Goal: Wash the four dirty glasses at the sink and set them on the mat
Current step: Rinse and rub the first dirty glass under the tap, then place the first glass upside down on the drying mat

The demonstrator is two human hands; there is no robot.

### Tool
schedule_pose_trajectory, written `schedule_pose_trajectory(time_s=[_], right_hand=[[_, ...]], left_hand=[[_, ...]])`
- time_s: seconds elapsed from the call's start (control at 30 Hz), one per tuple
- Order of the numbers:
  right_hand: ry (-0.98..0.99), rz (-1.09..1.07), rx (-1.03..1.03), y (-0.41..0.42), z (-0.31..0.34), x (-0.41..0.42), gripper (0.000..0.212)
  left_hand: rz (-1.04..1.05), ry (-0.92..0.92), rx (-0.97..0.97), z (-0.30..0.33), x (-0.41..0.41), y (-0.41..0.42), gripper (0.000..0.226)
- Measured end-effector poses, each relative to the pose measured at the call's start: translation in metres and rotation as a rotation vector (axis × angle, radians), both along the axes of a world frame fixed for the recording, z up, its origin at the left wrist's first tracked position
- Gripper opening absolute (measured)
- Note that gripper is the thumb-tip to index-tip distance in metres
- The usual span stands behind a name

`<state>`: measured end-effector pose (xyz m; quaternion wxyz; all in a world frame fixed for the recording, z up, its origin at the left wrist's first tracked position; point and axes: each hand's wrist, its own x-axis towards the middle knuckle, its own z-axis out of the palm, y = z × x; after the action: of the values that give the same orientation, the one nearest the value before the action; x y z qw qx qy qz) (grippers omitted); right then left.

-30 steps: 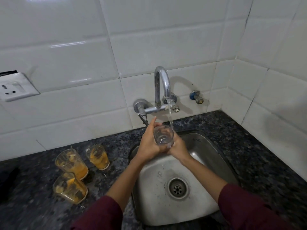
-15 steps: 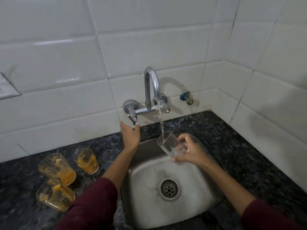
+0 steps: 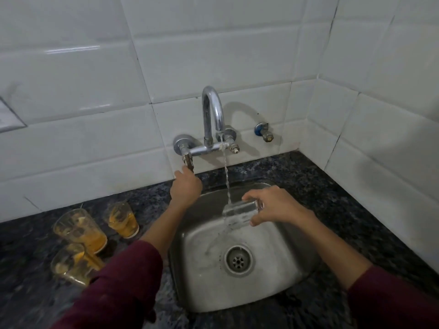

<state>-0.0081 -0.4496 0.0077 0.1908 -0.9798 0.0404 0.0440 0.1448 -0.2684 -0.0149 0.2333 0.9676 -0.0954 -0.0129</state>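
My right hand (image 3: pixel 279 205) grips a clear glass (image 3: pixel 240 213) by its base, tipped on its side over the steel sink (image 3: pixel 280 243). A thin stream from the tap (image 3: pixel 212 110) hits the glass, and water runs off it toward the drain (image 3: pixel 238 260). My left hand (image 3: pixel 186 187) reaches up to the tap handle (image 3: pixel 188 162), fingers curled at its lower end. Three dirty glasses with orange residue stand on the dark counter to the left: one at the back (image 3: pixel 123 219), one in the middle (image 3: pixel 79 230), one nearest me (image 3: pixel 70 264). No mat is in view.
The granite counter (image 3: pixel 332 200) wraps round the sink and meets white tiled walls behind and on the right. A small valve (image 3: pixel 264 132) sticks out of the wall right of the tap. A wall socket (image 3: pixel 8 117) shows at the left edge.
My left hand let go of the glass and rose to the tap handle. My right hand lowered the glass and tipped it from upright onto its side, so the water spills out.
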Motion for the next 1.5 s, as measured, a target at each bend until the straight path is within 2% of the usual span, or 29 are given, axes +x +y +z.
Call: schedule_pose_trajectory(time_s=[0.1, 0.13, 0.23, 0.3, 0.33, 0.4, 0.43, 0.53, 0.6, 0.7, 0.8, 0.9, 1.0, 1.17, 1.27, 1.33, 1.4, 1.5], right_hand=[[0.049, 0.044, -0.046, 0.006, 0.01, 0.002, 0.065], [0.068, 0.054, -0.061, 0.007, 0.013, 0.004, 0.065], [0.095, 0.074, -0.087, 0.015, 0.017, 0.012, 0.074], [0.086, 0.065, 0.002, 0.021, 0.02, 0.015, 0.079], [0.076, 0.066, 0.056, 0.023, 0.019, 0.015, 0.08], [0.039, 0.047, 0.178, 0.028, 0.016, 0.013, 0.083], [0.003, 0.011, 0.3, 0.031, 0.01, 0.012, 0.084], [-0.164, -0.201, 0.84, 0.051, -0.024, 0.008, 0.08], [-0.243, -0.314, 1.027, 0.072, -0.046, 0.007, 0.074], [-0.279, -0.357, 0.977, 0.096, -0.059, 0.011, 0.068], [-0.3, -0.347, 0.888, 0.108, -0.049, 0.026, 0.066], [-0.354, -0.248, 0.853, 0.136, -0.018, 0.046, 0.062], [-0.392, -0.127, 0.884, 0.179, 0.019, 0.07, 0.053], [-0.334, 0.107, 0.932, 0.3, 0.053, 0.125, 0.059], [-0.224, 0.237, 0.973, 0.401, 0.05, 0.16, 0.065], [-0.157, 0.306, 0.982, 0.466, 0.04, 0.18, 0.065], [-0.106, 0.377, 0.955, 0.532, 0.025, 0.2, 0.062], [-0.035, 0.435, 0.931, 0.616, 0.003, 0.222, 0.068]], left_hand=[[-0.239, 0.18, 0.16, -0.004, -0.023, 0.006, 0.017], [-0.353, 0.217, 0.14, -0.007, -0.029, 0.007, 0.022], [-0.648, 0.395, -0.082, -0.014, -0.046, 0.008, 0.074], [-0.761, 0.467, -0.204, -0.022, -0.056, 0.009, 0.093], [-0.76, 0.454, -0.244, -0.027, -0.06, 0.011, 0.095], [-0.662, 0.398, -0.358, -0.038, -0.068, 0.015, 0.09], [-0.589, 0.374, -0.436, -0.043, -0.071, 0.017, 0.087], [-0.395, 0.321, -0.666, -0.054, -0.086, 0.022, 0.077], [-0.278, 0.263, -0.741, -0.058, -0.094, 0.024, 0.068], [-0.174, 0.226, -0.776, -0.06, -0.102, 0.029, 0.06], [-0.183, 0.217, -0.823, -0.053, -0.098, 0.043, 0.066], [-0.231, 0.199, -0.858, -0.028, -0.082, 0.08, 0.072], [-0.216, 0.136, -0.781, 0.006, -0.065, 0.145, 0.076], [0.001, -0.011, -0.742, 0.03, -0.049, 0.3, 0.034], [0.254, -0.112, -0.686, 0.015, -0.049, 0.407, 0.026], [0.431, -0.101, -0.61, -0.004, -0.051, 0.469, 0.029], [0.579, 0.002, -0.451, -0.025, -0.051, 0.527, 0.041], [0.673, 0.181, -0.173, -0.062, -0.047, 0.594, 0.058]])
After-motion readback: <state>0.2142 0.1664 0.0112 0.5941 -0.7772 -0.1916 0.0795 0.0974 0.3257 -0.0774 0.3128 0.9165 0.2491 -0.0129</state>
